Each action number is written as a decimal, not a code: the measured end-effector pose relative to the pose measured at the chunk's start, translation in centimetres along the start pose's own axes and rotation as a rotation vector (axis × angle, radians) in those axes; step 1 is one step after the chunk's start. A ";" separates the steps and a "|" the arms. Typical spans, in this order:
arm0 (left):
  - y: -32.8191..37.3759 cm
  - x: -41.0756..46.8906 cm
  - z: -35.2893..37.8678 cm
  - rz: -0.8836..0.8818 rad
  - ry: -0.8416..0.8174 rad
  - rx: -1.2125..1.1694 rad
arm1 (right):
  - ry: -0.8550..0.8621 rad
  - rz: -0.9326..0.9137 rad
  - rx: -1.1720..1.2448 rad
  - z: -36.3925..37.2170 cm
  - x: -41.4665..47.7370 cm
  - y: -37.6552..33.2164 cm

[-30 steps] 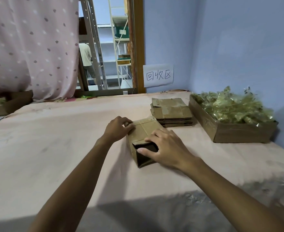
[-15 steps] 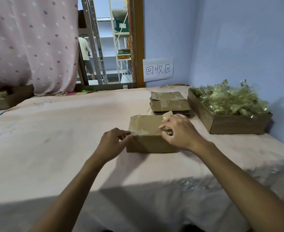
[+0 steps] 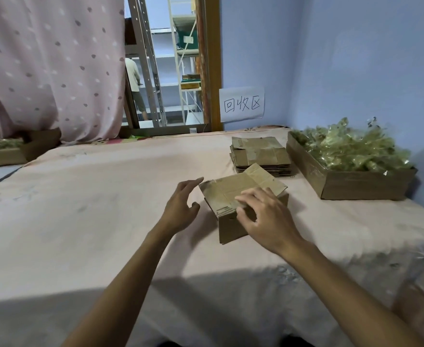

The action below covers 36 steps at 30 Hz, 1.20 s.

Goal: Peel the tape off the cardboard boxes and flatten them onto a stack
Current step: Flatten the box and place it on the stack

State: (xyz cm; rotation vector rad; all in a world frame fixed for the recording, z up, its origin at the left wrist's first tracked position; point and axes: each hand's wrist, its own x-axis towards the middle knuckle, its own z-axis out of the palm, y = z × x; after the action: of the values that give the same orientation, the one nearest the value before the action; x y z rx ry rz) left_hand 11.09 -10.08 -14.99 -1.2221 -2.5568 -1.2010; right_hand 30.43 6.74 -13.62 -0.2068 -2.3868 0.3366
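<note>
A small brown cardboard box stands on the pink-covered table, turned at an angle, with clear tape along its top seam and one far flap lifted. My right hand lies over the near right corner of the box, fingers curled on the top and thumb against the side. My left hand hovers just left of the box with fingers spread, holding nothing. Behind the box lies a stack of flattened boxes.
A shallow cardboard tray heaped with crumpled peeled tape sits at the right by the blue wall. Another cardboard tray stands at the far left under the pink curtain. A paper sign hangs on the wall. A person stands beyond the doorway.
The box has been turned from square-on to an angle. My left hand has let go of its left edge and opened beside it. My right hand moved to the near right corner.
</note>
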 end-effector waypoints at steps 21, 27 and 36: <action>0.7 0.9 3.0 -0.019 0.014 -0.408 | 0.073 0.102 -0.277 1.6 -1.3 -3.2; 0.0 0.8 2.6 -0.041 0.021 -0.393 | 0.012 0.153 -0.376 2.1 -0.1 -4.9; -0.1 0.3 2.4 -0.039 0.001 -0.383 | 0.016 0.131 -0.302 -1.1 -1.4 0.3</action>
State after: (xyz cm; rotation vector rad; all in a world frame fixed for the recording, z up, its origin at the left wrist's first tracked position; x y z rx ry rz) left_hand 11.45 -8.24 -16.61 -1.2319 -2.4318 -1.7597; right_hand 32.24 6.87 -13.80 -0.5033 -2.4049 0.0316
